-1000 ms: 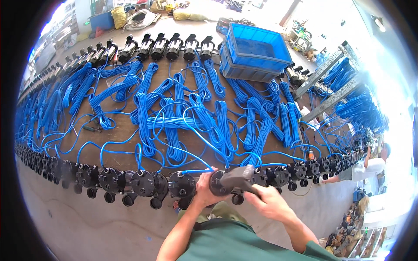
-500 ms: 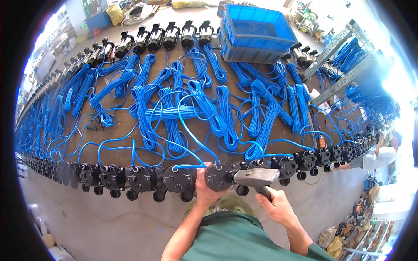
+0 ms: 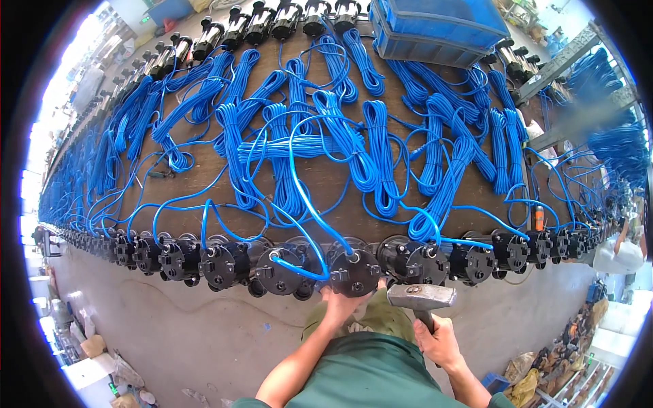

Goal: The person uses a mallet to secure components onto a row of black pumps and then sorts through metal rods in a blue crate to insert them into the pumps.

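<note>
Right hand (image 3: 441,342) closed round a hammer (image 3: 422,296); left hand (image 3: 342,306) at the underside of a black unit (image 3: 355,275).
Hammer handle sits in the right fist, its head held crosswise over the floor (image 3: 231,326), just below and right of the unit. Left fingers partly hidden beneath the unit; cannot tell whether they grip it or only touch. Unit stands in the row along the near edge of a brown table (image 3: 269,56), round face up, blue cable (image 3: 309,204) rising from its far side. Beyond, cable bundles (image 3: 381,156) lie crossed and overlapping; a blue crate (image 3: 449,26) sits at the far side, with an orange bottle (image 3: 539,217) near the row, to the right.
</note>
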Available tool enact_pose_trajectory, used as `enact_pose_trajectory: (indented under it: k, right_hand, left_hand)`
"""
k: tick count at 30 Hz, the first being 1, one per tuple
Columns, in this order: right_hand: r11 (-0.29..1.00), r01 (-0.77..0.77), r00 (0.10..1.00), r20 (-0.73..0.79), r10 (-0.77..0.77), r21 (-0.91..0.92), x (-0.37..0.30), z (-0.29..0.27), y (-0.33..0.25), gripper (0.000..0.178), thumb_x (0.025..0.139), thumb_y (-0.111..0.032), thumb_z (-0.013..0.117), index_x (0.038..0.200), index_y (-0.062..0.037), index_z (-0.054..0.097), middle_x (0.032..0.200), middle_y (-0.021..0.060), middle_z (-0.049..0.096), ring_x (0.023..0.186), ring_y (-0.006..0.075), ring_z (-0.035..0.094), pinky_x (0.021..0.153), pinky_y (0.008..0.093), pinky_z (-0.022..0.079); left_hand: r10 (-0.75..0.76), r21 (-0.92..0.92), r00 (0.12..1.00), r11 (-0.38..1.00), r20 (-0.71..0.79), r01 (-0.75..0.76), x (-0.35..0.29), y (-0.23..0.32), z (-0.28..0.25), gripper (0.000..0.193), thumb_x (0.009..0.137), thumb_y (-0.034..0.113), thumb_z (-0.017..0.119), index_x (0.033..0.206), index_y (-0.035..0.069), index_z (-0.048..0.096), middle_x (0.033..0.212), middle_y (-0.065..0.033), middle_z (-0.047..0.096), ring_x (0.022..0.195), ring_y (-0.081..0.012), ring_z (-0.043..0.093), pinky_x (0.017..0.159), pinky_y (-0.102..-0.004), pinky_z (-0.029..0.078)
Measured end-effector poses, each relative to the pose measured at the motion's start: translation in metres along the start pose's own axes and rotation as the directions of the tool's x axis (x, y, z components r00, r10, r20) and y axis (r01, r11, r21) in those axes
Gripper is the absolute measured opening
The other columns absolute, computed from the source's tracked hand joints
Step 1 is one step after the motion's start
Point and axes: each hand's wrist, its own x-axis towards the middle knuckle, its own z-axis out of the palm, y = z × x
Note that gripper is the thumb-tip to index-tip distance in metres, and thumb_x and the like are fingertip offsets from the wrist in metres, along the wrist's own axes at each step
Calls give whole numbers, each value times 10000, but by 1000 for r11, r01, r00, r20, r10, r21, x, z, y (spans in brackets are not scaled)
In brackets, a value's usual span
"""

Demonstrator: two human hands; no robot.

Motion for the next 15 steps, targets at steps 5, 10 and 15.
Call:
enact_pose_trajectory:
  k: [5,10,15]
  right_hand:
    - [994,-111,992,58,112,-19,0,0,-12,354,1018,-297,633,808,-17,582,580,8,563,501,86,527,479,281,422]
    - [934,76,997,2,-82,349,-16,-5,-36,477,1025,-415,611,736,-48,514,610,-33,482,528,66,420,474,260,349]
    - [954,14,1000,2,-16,299,-6,25,10,473,1034,-403,602,767,-23,511,630,-37,506,560,55,434,488,268,361]
  left_hand:
    - [397,171,917,907,-38,-386,29,-53,3,594,756,48,841,1291,64,583,1135,-55,662,981,-175,661,801,-334,585]
    - [454,259,891,860,2,-439,17,-17,-2,654,734,27,837,1327,65,563,1193,-51,652,1054,-183,645,908,-358,561]
    - [502,137,853,844,140,-519,22,-14,-17,661,737,6,830,1335,66,554,1211,-60,646,1048,-192,650,901,-359,562]
